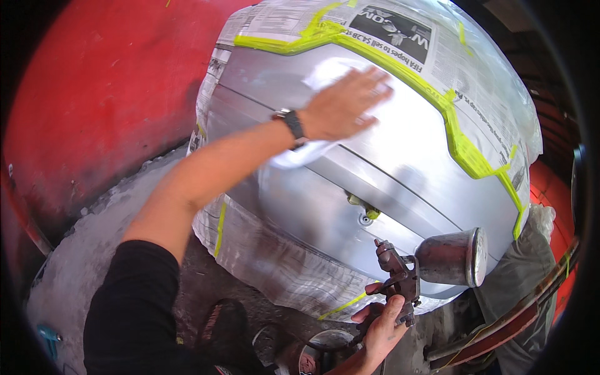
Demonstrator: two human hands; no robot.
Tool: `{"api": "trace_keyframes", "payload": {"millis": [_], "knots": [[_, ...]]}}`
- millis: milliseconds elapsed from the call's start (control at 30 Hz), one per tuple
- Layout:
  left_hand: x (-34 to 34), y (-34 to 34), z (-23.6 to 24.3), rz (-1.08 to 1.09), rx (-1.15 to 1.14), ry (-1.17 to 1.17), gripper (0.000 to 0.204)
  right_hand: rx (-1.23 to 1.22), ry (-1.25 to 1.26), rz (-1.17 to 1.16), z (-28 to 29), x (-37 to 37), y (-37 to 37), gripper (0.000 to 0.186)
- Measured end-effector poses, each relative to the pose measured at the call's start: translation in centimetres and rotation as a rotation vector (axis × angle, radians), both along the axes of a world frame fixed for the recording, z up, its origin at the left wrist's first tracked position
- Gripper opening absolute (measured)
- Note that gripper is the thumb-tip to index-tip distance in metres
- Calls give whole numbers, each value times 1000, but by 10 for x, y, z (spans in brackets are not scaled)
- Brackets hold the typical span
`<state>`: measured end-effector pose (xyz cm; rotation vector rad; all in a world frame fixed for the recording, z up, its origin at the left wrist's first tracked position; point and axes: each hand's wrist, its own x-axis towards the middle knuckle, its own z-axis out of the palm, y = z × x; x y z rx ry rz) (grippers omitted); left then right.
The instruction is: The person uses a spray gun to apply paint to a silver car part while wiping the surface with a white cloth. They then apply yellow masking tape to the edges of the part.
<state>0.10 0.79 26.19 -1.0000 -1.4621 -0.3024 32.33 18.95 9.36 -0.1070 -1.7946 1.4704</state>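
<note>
A silver car panel (281,206) fills the middle, bordered by yellow-green masking tape (465,150) and newspaper (269,22). My left hand (344,103), wearing a dark wristwatch (292,125), lies flat across its upper part with fingers spread and slightly blurred. Beneath that hand a white cloth (294,159) shows on both sides of the wrist. Low on the right, my right hand (382,334) is wrapped round the handle of a spray gun (400,278). The gun's metal cup (447,256) points right, close in front of the panel. A round lock (365,220) sits below some taped hardware (362,206).
A red painted surface (106,81) stands at the left, above a pale, dusty ledge (94,269). Open metal cans (331,339) stand below my right hand. At lower right are a curved reddish bar (487,337) and grey sheeting (519,269). Clear plastic (528,119) covers the upper right.
</note>
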Motion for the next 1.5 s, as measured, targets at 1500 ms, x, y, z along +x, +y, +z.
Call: {"api": "trace_keyframes", "payload": {"millis": [1500], "knots": [[84, 194, -245, 77, -510, -236, 64, -307, -124, 18, -126, 102, 138, 70]]}}
